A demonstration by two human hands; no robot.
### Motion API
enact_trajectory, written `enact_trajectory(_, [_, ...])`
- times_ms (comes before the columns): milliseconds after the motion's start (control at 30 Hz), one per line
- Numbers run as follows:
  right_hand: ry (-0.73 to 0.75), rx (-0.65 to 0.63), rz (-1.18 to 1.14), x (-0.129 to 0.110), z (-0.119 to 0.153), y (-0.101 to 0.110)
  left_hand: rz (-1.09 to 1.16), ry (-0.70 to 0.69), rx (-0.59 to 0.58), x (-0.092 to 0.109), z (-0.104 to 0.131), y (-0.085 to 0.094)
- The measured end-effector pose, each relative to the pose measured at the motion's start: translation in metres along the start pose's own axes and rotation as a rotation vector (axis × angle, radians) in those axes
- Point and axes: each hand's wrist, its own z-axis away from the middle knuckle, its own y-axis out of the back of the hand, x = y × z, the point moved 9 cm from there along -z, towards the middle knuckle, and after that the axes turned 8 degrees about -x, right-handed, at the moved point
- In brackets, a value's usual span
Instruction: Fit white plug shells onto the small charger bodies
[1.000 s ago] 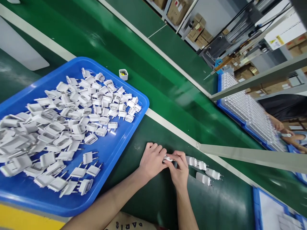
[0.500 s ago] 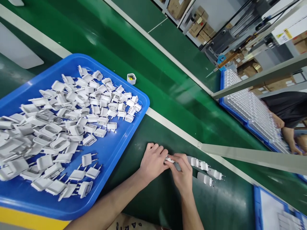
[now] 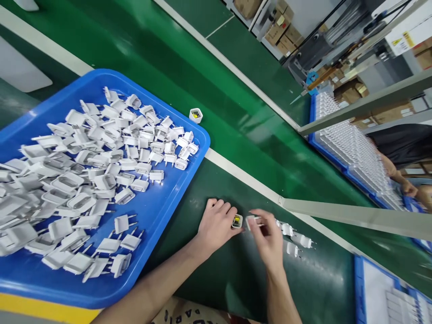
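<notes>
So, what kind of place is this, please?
Most likely a factory assembly line for plug chargers. A blue tray holds a heap of white plug covers, a green conveyor belt runs past, and another person works at a tray of parts further along.

Blue tray (image 3: pixel 162 211); co-worker's hand (image 3: pixel 409 189)

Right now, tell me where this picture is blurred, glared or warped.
Head view: the right hand is smeared by motion, the left hand sharp. Lamp glare streaks the green belt. The wide lens bends the blue tray and stretches the plug covers near the left edge. The co-worker's hand at the right edge is soft.
</notes>
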Motion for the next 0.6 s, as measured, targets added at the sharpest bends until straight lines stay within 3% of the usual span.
enact_trajectory(67, [-0.063,0.029,-0.071,0.007,0.001,0.011,0.003,-0.001,-0.008,0.000,-0.001,0.001])
enact_trajectory(233, [-0.089,-0.233,-0.186,0.008,0.004,-0.002,0.001,-0.002,0.005,0.000,-0.003,0.003])
enact_trajectory(467, [0.279,-0.116,0.256,-0.024,0.007,-0.011,0.008,-0.006,0.017,0.000,-0.001,0.000])
enact_trajectory(600, [0.377,-0.132,0.405,-0.027,0.007,-0.020,-0.005,0.003,0.018,0.000,-0.001,-0.001])
